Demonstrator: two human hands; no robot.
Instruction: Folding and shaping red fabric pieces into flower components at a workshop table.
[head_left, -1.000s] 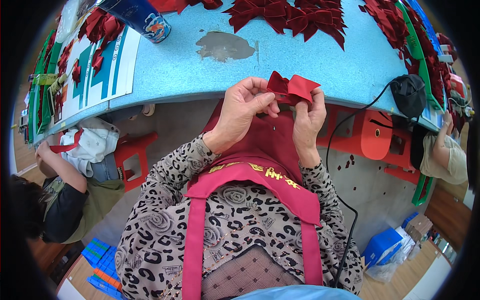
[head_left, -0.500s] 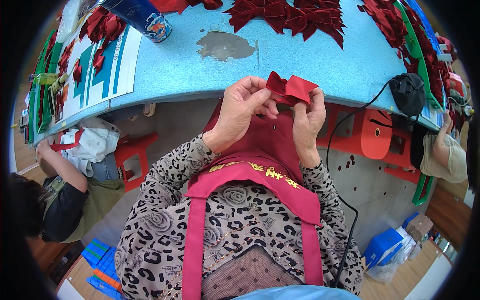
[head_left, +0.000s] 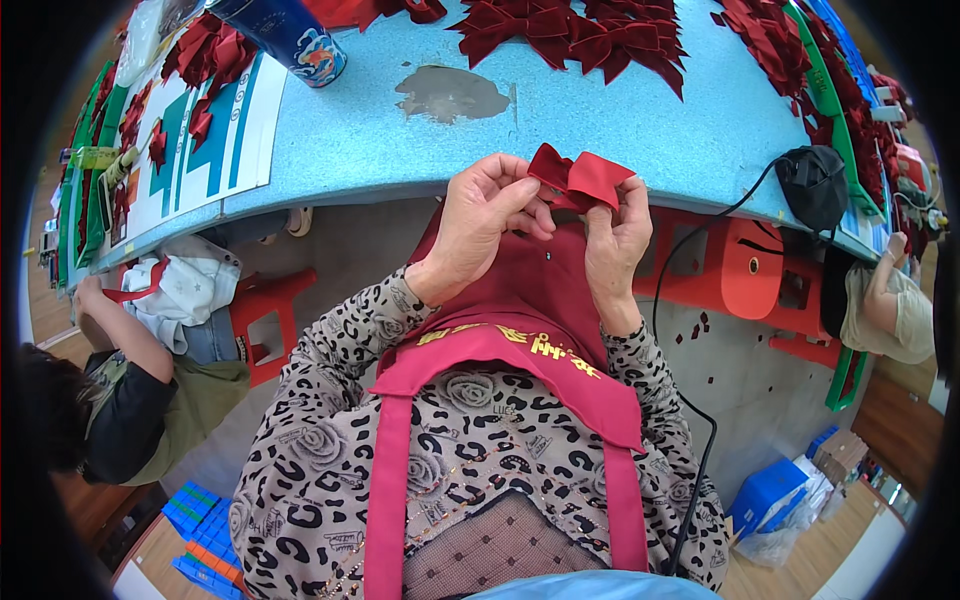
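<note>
A red velvet ribbon bow (head_left: pixel 598 180) is held between my two hands, just in front of the table's near edge. My left hand (head_left: pixel 487 222) pinches its left side between thumb and fingers. At its right side, my right hand (head_left: pixel 620 240) grips the loop, with the thumb below and the fingers behind it. The left loop is dark red inside, and the right one shows a brighter, flat face. Several finished dark red bows (head_left: pixel 570 35) lie in a cluster at the far side of the blue table (head_left: pixel 400 150).
A dark blue tumbler (head_left: pixel 290 40) stands at the far left, near a white-and-teal sheet (head_left: pixel 225 130) with red bows. At right lie a black pouch (head_left: pixel 815 185) with a cord and a green tray (head_left: pixel 830 90). A co-worker (head_left: pixel 150 380) sits at left, near red stools (head_left: pixel 262 320).
Both hands stay in nearly the same place, still holding the bow. The bow has shifted very slightly to the left; little else differs.
</note>
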